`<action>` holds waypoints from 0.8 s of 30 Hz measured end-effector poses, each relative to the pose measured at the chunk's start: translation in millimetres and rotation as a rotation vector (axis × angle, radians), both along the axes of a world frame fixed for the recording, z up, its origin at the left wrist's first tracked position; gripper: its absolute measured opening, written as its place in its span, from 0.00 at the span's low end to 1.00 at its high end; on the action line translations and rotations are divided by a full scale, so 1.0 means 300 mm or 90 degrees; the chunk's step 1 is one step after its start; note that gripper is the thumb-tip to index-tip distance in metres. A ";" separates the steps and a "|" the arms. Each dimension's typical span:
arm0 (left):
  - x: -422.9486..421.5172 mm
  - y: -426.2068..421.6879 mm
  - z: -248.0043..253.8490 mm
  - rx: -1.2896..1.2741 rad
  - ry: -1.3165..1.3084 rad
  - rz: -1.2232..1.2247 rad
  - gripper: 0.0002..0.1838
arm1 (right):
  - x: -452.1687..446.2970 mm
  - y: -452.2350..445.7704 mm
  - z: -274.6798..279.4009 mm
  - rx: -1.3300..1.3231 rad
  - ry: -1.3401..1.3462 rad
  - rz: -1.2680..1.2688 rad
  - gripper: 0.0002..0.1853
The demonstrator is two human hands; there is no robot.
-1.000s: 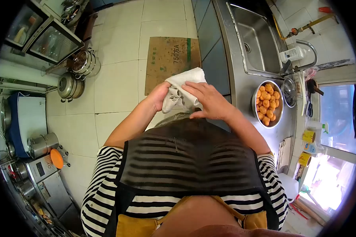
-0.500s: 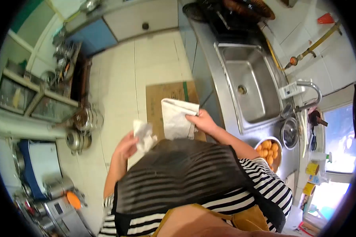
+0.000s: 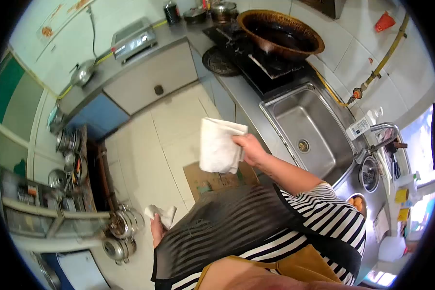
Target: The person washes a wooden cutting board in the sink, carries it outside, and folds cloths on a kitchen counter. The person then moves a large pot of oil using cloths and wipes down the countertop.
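A folded white cloth (image 3: 220, 146) hangs from my right hand (image 3: 251, 149), whose fingers are closed on its right edge. Lower down on the left, my left hand (image 3: 157, 230) is closed round a smaller crumpled white cloth (image 3: 161, 213). The two cloths are apart. Part of my left hand is hidden behind the smaller cloth and the dark apron (image 3: 212, 227). Below the folded cloth lies a flat piece of cardboard (image 3: 198, 180) on the tiled floor.
To the right is a metal sink (image 3: 314, 130) with a tap (image 3: 385, 128). A large brown wok (image 3: 280, 34) stands on the black stove (image 3: 256, 72). Round orange-brown food (image 3: 356, 202) shows at the lower right. Stacked pots (image 3: 125, 222) stand on the left.
The view has swung toward the stove and back counter. My hands have moved apart, the right one with the folded cloth and the left one with the smaller cloth.
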State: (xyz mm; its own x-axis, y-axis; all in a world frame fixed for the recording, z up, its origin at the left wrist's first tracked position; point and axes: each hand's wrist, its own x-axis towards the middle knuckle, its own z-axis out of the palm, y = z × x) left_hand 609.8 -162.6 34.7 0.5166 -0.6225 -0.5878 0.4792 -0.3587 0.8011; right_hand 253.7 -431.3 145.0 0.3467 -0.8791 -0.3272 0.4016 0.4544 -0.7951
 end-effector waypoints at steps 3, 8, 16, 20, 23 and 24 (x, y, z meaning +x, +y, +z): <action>0.182 -0.287 -0.035 -0.015 -0.024 -0.008 0.22 | -0.051 -0.133 0.004 0.059 -0.059 -0.199 0.19; 0.292 -0.829 0.052 -0.110 -0.043 -0.124 0.23 | -0.310 -0.269 -0.007 0.132 -0.025 -0.545 0.19; 0.034 -1.606 0.345 -0.229 0.044 -0.302 0.22 | -0.818 -0.436 0.058 0.085 0.000 -0.818 0.14; -0.196 -1.917 0.447 -0.267 0.149 -0.408 0.22 | -1.030 -0.613 0.168 0.030 0.017 -0.832 0.16; -0.405 -2.152 0.533 -0.248 0.162 -0.446 0.22 | -1.214 -0.785 0.194 -0.008 0.040 -0.829 0.17; -0.474 -2.221 0.560 -0.255 0.146 -0.455 0.22 | -1.275 -0.840 0.183 -0.020 0.070 -0.816 0.17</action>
